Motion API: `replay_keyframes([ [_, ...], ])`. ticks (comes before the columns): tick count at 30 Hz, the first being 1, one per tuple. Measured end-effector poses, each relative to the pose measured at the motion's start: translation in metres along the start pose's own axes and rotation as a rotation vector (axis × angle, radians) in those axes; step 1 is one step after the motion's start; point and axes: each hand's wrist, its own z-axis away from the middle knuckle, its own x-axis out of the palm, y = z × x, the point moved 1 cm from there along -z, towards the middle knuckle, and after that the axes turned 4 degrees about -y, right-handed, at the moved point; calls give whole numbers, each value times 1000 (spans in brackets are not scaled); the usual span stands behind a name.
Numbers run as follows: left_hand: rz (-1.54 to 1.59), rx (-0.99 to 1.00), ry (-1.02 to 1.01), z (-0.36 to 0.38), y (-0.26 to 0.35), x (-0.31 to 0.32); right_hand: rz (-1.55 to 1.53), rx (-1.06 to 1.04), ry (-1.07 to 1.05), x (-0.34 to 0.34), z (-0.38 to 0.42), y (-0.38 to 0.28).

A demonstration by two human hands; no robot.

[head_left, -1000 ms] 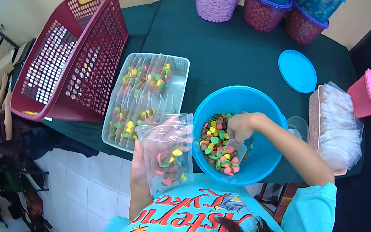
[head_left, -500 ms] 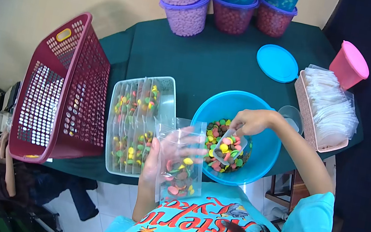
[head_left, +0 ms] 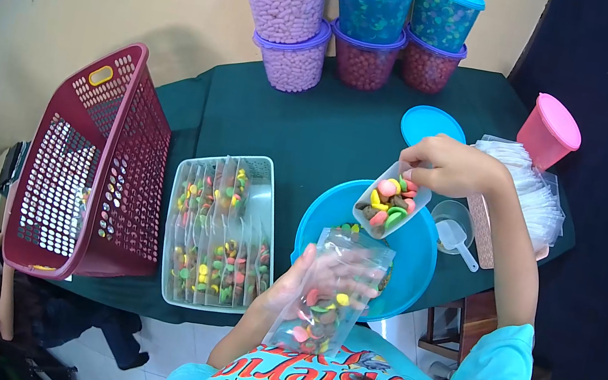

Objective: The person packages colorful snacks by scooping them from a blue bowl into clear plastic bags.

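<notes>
Left hand (head_left: 297,277): holding pouch (head_left: 321,323) | right hand (head_left: 450,167): gripping loaded scoop (head_left: 385,178) | blue tub (head_left: 417,267): beneath right hand's scoop | tray (head_left: 262,187): left of left hand

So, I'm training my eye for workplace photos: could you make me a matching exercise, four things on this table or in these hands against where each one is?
Things:
1. partly filled bag
2. loaded clear container
3. row of filled bags
4. round blue lid

Places:
A. inside the white tray
B. in the right hand
C. lying on the green cloth
D. in the left hand

Right pairs: 1-D, 2-B, 3-A, 4-C
</notes>
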Motion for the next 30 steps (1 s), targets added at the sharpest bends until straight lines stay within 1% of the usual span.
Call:
replay_keyframes([
  [2, 90, 20, -17, -7, -3, 3, 385, 55, -2, 2, -3, -21],
  [3, 120, 20, -9, -10, -5, 3, 445, -18, 12, 6, -5, -27],
  [4, 123, 27, 1, -11, -4, 5, 446, -28, 4, 10, -7, -31],
  [6, 99, 11, 13, -14, -3, 11, 561, -205, -7, 15, -10, -38],
  [7, 101, 20, 24, -15, -3, 11, 610, -167, -56, 12, -13, -41],
  [8, 117, 38, 60, -15, -4, 12, 612, -181, -63, 11, -15, -41],
  [9, 134, 58, 97, -15, -5, 12, 643, -169, -7, 8, -17, -41],
  [10, 134, 70, 111, -15, -7, 12, 674, -158, 50, 7, -19, -40],
  [11, 141, 79, 106, -14, -9, 11, 677, -176, 44, 9, -21, -39],
  [13, 121, 82, 129, -15, -10, 14, 599, -327, -16, 14, -25, -35],
  [14, 122, 94, 144, -14, -12, 14, 601, -345, -23, 13, -27, -36],
  [16, 141, 65, 256, -12, -18, 9, 711, -264, 36, 8, -31, -40],
  [18, 161, 53, 291, -8, -23, 7, 782, -386, -41, 21, -33, -41],
  [20, 110, 73, 439, -9, -27, 10, 756, -418, -60, 23, -36, -41],
  [22, 175, 114, 427, -8, -31, 9, 798, -399, 104, 15, -35, -45],
  [24, 195, 87, 514, -5, -35, 6, 798, -424, 105, 17, -38, -48],
  [25, 126, 93, 469, -2, -36, 4, 811, -440, 13, 19, -39, -49],
  [26, 123, 98, 477, 2, -37, 1, 823, -453, -79, 21, -40, -49],
  [28, 196, 187, 284, 3, -26, 9, 771, -453, -54, 11, -45, -47],
  [29, 156, 158, 606, -4, -27, 22, 721, -443, -30, 7, -47, -46],
  [30, 156, 160, 610, -5, -25, 24, 721, -447, -30, 7, -49, -45],
])
